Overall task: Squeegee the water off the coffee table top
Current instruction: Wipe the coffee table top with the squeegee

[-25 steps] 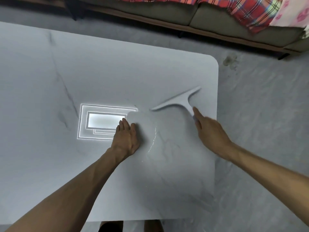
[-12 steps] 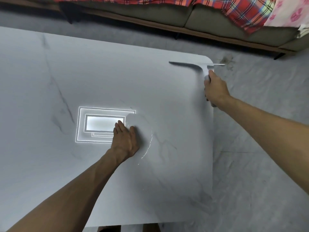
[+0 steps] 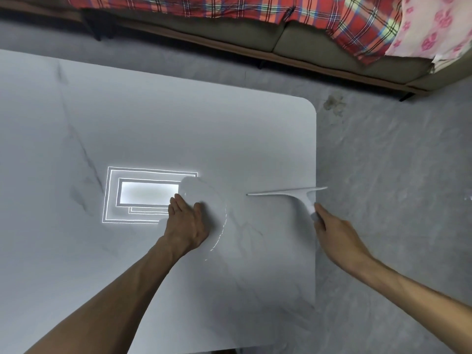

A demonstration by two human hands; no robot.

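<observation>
The coffee table top [image 3: 158, 129] is glossy white marble with faint grey veins; a ceiling light reflects in it as bright rectangles. A white squeegee [image 3: 293, 194] lies with its blade across the table's right edge, blade running left to right, handle pointing toward me. My right hand [image 3: 334, 233] grips that handle, just off the right edge. My left hand [image 3: 187, 221] rests flat, palm down, on the table near the middle, fingers together. A thin curved line of water [image 3: 222, 226] shows just right of the left hand.
A sofa [image 3: 281, 34] with a red plaid blanket [image 3: 357, 24] and a pink floral cloth [image 3: 434, 29] runs along the far side. Grey floor [image 3: 396, 175] lies right of the table, with a dark stain [image 3: 333, 103] near the table's far right corner.
My right hand pulled the squeegee from the far right corner back toward me along the right edge. One second ago it was near the middle. The left hand stayed put.
</observation>
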